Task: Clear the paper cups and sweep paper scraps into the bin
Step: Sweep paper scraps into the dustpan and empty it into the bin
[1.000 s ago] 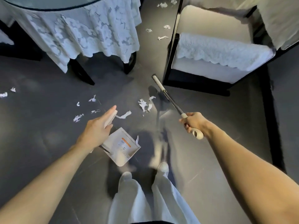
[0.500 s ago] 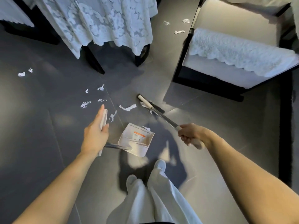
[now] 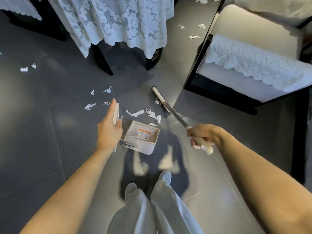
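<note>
My left hand (image 3: 109, 127) grips the upright handle of a white dustpan (image 3: 141, 136) that rests on the dark floor, its mouth facing away from me. My right hand (image 3: 201, 136) is closed on the handle of a broom (image 3: 160, 100), whose head lies on the floor just beyond the pan. A few white paper scraps (image 3: 152, 114) lie between the broom head and the pan's mouth. More scraps (image 3: 90, 106) are scattered to the left of my left hand. No paper cups or bin are in view.
A table with a lace cloth (image 3: 118, 22) and dark legs stands ahead. A cushioned chair (image 3: 253, 65) with a dark frame is at the right. Further scraps lie at the far left (image 3: 24, 69) and between table and chair (image 3: 194, 37). My legs and shoes (image 3: 164, 177) are below.
The broom head has swung down onto the floor and pulled scraps toward the dustpan. The dustpan has turned so its mouth faces the scraps. My view has moved nearer the table.
</note>
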The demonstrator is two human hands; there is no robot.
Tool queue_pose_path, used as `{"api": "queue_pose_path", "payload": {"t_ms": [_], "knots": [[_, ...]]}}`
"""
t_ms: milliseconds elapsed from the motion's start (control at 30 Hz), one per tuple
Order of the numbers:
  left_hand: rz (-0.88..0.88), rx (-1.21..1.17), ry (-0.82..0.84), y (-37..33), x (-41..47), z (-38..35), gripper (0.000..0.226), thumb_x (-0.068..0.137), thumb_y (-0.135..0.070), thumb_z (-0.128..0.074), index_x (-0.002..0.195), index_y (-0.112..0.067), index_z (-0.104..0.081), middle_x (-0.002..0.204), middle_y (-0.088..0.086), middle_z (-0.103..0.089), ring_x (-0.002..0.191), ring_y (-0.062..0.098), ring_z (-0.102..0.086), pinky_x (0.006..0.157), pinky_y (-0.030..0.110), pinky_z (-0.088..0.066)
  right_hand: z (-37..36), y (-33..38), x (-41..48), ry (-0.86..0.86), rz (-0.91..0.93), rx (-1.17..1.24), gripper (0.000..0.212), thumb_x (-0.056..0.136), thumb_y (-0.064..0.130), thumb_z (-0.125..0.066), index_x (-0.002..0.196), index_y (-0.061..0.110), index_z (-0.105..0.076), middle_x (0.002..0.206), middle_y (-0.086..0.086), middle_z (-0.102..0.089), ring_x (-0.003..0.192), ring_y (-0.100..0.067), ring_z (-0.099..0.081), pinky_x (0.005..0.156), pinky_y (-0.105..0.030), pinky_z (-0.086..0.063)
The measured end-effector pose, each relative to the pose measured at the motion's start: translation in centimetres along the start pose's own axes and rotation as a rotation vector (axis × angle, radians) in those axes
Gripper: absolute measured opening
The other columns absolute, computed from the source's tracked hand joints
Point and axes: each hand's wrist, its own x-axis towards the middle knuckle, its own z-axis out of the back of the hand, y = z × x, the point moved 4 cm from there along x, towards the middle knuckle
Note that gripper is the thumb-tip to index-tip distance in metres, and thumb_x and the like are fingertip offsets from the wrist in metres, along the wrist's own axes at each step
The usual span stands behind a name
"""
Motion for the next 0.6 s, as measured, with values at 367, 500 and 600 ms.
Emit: {"api": "queue_pose_path", "payload": {"t_ms": [367, 500, 600], "knots": [[-0.066, -0.086, -0.011, -0.1, 4.0, 0.4, 0.07, 0.092, -0.004, -0.053, 0.151, -0.031, -0.027, 0.144, -0.003, -0.049, 0.121, 0.012, -0.043, 0.087, -0.002, -0.025, -5.3, 0.3, 1.2, -0.033, 0.005, -0.408, 0.043, 0.104, 0.027, -0.034, 0.111, -0.009, -0.056, 0.078, -0.018, -0.055, 0.067, -0.029, -0.052, 0.061, -0.027, -0.047], [-0.077, -0.141, 0.019, -0.1, 4.4, 0.7, 0.072, 0.091, -0.001, -0.053, 0.152, -0.029, -0.026, 0.144, 0.002, -0.048, 0.121, 0.015, -0.044, 0.077, -0.003, -0.024, -5.4, -2.0, -1.9, -0.001, -0.041, -0.26, 0.018, 0.103, 0.016, -0.039, 0.092, 0.012, -0.053, 0.055, -0.004, -0.041, 0.045, -0.014, -0.034, 0.039, -0.022, -0.033], [-0.111, -0.125, 0.039, 0.2, 4.1, 1.1, 0.074, 0.09, 0.0, -0.053, 0.152, -0.029, -0.025, 0.144, -0.001, -0.049, 0.119, 0.026, -0.052, 0.076, 0.005, -0.026, -4.6, -3.1, -5.2, -0.015, -0.073, -0.155, 0.023, 0.104, 0.027, -0.04, 0.09, 0.012, -0.051, 0.046, 0.002, -0.032, 0.04, -0.009, -0.024, 0.033, -0.015, -0.024]]}}
